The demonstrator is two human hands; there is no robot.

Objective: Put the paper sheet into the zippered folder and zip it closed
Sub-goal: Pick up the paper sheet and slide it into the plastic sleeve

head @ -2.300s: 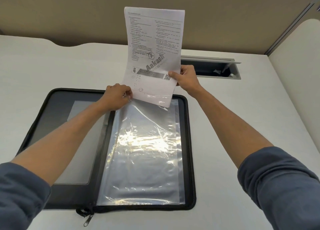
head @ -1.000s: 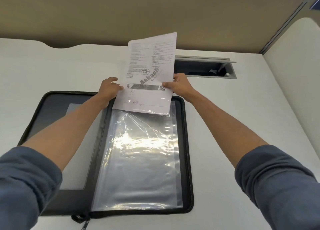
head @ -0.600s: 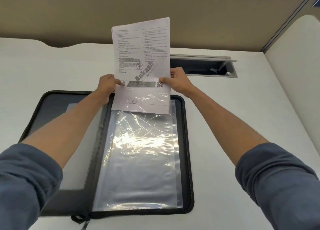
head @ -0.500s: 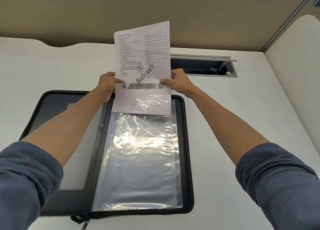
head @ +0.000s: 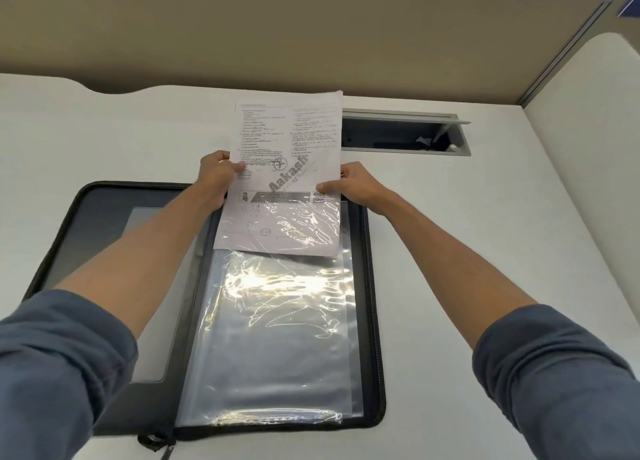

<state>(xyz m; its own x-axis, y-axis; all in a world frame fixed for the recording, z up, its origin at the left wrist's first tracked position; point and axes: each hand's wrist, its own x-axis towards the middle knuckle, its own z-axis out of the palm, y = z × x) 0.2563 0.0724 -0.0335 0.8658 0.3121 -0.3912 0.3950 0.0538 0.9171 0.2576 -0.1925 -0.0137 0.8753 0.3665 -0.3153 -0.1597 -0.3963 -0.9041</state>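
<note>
A black zippered folder (head: 375,324) lies open flat on the white desk, with clear plastic sleeves (head: 277,338) on its right half. A printed paper sheet (head: 287,140) stands tilted at the sleeves' far end, its lower part under the clear plastic. My left hand (head: 216,175) pinches the sheet's left edge and my right hand (head: 349,185) pinches its right edge. The zipper pull (head: 166,451) hangs at the folder's near edge.
An open cable slot (head: 405,135) with a grey flap sits in the desk behind the sheet. A beige partition (head: 311,26) runs along the back and a white panel (head: 588,113) closes the right side. The desk edge curves at the far left.
The sheet has slid lower and further into the clear sleeve and leans back flatter. Both hands keep their hold on its edges, now higher up the sheet.
</note>
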